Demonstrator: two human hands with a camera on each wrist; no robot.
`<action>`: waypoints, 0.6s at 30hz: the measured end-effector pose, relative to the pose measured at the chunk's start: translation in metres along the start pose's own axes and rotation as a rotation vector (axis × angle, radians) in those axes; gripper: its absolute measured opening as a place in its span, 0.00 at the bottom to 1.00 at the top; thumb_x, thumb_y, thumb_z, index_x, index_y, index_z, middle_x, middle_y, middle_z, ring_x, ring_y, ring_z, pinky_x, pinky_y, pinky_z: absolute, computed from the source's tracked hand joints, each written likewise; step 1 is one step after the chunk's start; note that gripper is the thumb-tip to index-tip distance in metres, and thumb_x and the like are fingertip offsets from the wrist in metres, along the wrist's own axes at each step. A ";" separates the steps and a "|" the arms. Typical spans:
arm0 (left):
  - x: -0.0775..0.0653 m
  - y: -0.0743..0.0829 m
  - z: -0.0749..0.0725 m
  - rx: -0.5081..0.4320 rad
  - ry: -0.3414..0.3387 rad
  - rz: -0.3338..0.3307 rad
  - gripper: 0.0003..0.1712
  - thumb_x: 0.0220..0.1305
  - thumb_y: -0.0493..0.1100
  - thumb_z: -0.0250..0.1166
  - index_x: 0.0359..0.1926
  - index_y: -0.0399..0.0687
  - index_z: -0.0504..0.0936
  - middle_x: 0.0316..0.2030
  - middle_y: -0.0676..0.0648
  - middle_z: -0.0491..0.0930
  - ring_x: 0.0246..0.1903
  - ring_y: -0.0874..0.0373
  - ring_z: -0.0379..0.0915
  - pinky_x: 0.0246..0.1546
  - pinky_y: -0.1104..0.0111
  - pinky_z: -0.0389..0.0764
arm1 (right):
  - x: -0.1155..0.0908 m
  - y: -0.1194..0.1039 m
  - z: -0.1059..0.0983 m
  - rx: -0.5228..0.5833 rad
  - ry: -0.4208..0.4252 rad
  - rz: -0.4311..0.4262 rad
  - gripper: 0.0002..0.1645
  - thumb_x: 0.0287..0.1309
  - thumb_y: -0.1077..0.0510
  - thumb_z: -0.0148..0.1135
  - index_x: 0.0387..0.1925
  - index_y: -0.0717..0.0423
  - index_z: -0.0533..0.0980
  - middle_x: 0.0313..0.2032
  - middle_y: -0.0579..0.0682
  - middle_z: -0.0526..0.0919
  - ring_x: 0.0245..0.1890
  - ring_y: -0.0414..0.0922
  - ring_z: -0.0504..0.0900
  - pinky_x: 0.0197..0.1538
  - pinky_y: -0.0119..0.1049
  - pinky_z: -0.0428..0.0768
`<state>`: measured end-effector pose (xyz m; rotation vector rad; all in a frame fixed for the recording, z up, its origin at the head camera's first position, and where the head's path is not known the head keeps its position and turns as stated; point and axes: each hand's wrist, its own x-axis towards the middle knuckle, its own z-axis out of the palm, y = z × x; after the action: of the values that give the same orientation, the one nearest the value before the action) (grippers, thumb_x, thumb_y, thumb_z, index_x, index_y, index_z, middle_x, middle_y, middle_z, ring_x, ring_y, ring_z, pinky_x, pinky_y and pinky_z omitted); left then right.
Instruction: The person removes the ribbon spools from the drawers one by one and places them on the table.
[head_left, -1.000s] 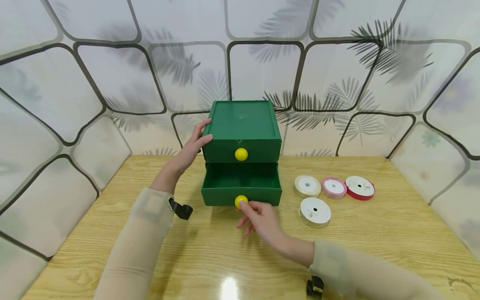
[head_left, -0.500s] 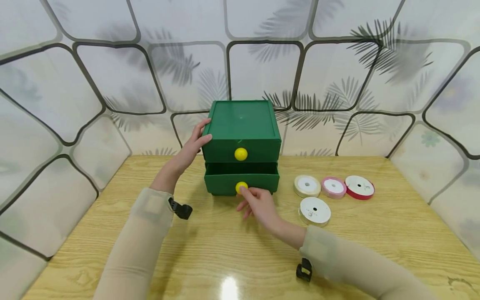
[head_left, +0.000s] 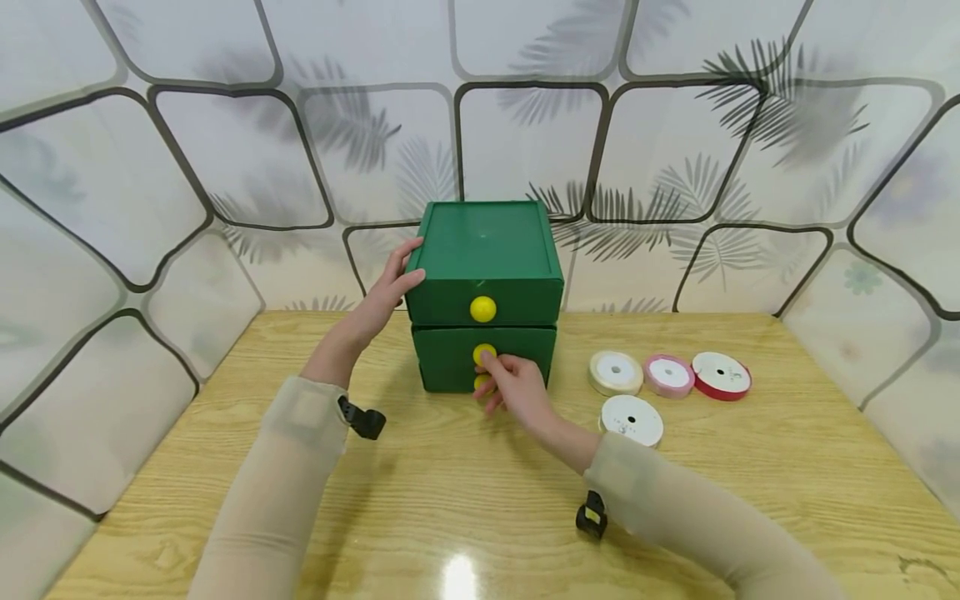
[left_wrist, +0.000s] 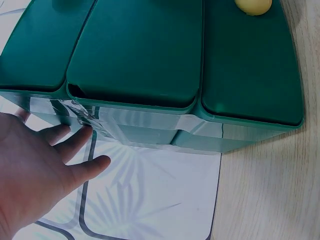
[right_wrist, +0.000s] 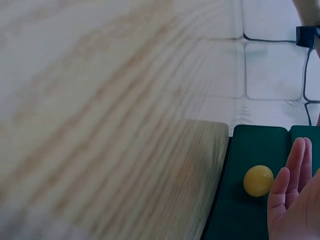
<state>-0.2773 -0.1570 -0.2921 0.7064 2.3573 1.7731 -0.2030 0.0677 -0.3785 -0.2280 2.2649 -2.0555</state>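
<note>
A green drawer cabinet with round yellow knobs stands on the table. My right hand holds the middle drawer's knob, thumb on its front. That drawer is pushed in, its front about level with the others. In the right wrist view, the other fingers of my right hand stretch out beside the bottom knob; thumb and index are out of sight. My left hand rests extended fingers against the cabinet's upper left side. The left wrist view shows my left hand beside clear tape along that side.
To the cabinet's right lie ribbon spools: a cream one, a pink one, a red one and a white-faced one nearer me. A patterned backdrop stands behind the wooden table.
The middle drawer has slid from well pulled out to in, my right hand moving away from me with its knob. My left hand has stayed on the cabinet's side.
</note>
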 end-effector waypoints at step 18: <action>-0.001 0.001 0.001 -0.001 0.004 -0.009 0.37 0.73 0.56 0.43 0.77 0.64 0.39 0.74 0.44 0.41 0.71 0.45 0.40 0.63 0.40 0.47 | 0.004 -0.002 -0.003 -0.005 -0.030 0.030 0.30 0.70 0.42 0.52 0.46 0.67 0.78 0.25 0.54 0.85 0.17 0.46 0.80 0.24 0.36 0.70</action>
<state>-0.2762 -0.1565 -0.2915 0.6923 2.3583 1.7734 -0.2068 0.0697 -0.3762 -0.2221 2.2429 -2.0184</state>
